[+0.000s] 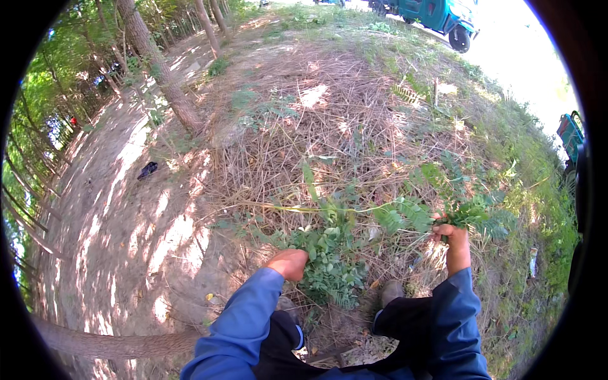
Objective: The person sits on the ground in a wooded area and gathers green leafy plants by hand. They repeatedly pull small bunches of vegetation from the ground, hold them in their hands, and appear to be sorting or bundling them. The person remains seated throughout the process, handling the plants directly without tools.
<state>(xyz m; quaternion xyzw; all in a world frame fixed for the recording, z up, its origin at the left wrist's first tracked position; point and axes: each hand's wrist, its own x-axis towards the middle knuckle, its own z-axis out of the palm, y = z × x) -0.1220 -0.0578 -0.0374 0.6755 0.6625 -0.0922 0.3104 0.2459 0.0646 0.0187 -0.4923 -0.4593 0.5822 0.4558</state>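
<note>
My left hand is closed at the left edge of a bunch of leafy green branches in front of my feet; its fingers are partly hidden by the leaves. Off to the right, my right hand grips a smaller bundle of leafy green sprigs, thumb across the stems. A long thin yellow-green stem runs across the ground between the bundle and the dry stalks on the left.
Dry stalks cover the ground ahead. A tree trunk rises at the upper left, and another trunk at the lower left. A dark shoe-like object lies on bare soil. A teal three-wheeled vehicle stands at the far right.
</note>
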